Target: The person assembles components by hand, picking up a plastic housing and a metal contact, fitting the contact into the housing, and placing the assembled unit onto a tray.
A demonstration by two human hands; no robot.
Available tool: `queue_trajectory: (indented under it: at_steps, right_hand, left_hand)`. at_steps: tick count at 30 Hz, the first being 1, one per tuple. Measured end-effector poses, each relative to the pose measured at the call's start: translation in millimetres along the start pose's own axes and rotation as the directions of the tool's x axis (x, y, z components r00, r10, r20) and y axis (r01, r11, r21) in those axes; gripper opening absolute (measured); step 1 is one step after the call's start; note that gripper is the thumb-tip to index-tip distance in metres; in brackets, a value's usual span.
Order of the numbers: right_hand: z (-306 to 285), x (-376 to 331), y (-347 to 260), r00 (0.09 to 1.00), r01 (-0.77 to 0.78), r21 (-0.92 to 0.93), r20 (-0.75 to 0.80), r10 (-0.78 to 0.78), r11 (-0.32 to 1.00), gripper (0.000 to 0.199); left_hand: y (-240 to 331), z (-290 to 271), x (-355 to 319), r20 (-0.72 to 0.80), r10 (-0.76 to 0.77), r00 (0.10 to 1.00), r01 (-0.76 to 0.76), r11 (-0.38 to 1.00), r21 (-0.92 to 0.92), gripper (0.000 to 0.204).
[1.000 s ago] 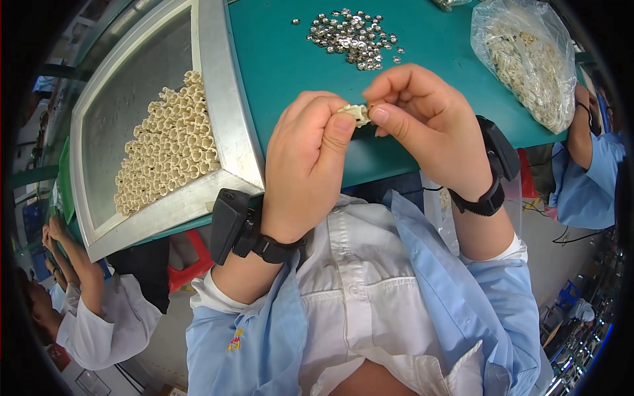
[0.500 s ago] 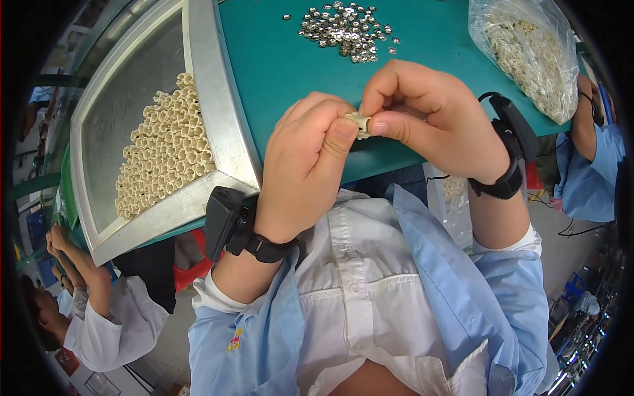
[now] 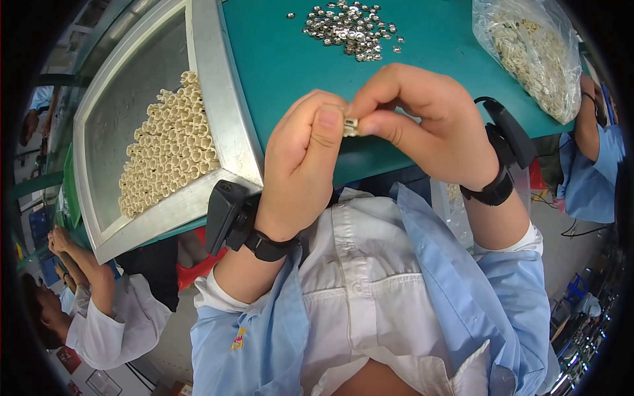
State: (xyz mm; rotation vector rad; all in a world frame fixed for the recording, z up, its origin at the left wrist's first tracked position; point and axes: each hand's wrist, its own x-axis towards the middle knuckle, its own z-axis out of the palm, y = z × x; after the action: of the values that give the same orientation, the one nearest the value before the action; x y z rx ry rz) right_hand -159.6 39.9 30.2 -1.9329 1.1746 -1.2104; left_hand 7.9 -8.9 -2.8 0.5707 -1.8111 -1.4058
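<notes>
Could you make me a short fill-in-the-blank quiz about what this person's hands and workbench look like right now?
1. Both hands, left hand and right hand, pinch one small part ____ them.
2. The cream rings lie heaped in a metal ____.
3. The silver pieces lie loose on the ____ table top.
4. The clear bag lies on the person's ____ side.

Missing words: between; tray; green; right

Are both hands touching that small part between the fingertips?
Touching. The head view shows the left hand and right hand pinching the small pale part between thumbs and fingertips, no gap visible.
</notes>
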Motion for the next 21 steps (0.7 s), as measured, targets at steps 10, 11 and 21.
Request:
queue_trajectory:
  at_steps: [10, 11, 21]
  right_hand:
    - [13.9, -4.1, 3.0, 0.942, -0.123, 0.377, -0.245, 0.227, 0.918, 0.011]
    - [12.9, -4.7, 3.7, 0.942, -0.121, 0.377, -0.249, 0.226, 0.918, 0.011]
    - [7.2, -7.1, 7.0, 0.984, 0.034, 0.151, -0.176, -0.007, 0.988, 0.012]
  left_hand:
    - [-1.6, 4.9, -4.6, -0.066, 0.028, 0.997, -0.036, 0.992, -0.117, 0.026]
    - [-2.1, 5.0, -4.4, -0.057, 0.045, 0.997, -0.051, 0.992, -0.113, 0.026]
    - [1.4, 4.8, -3.8, -0.032, 0.067, 0.997, -0.071, 0.982, -0.176, 0.02]
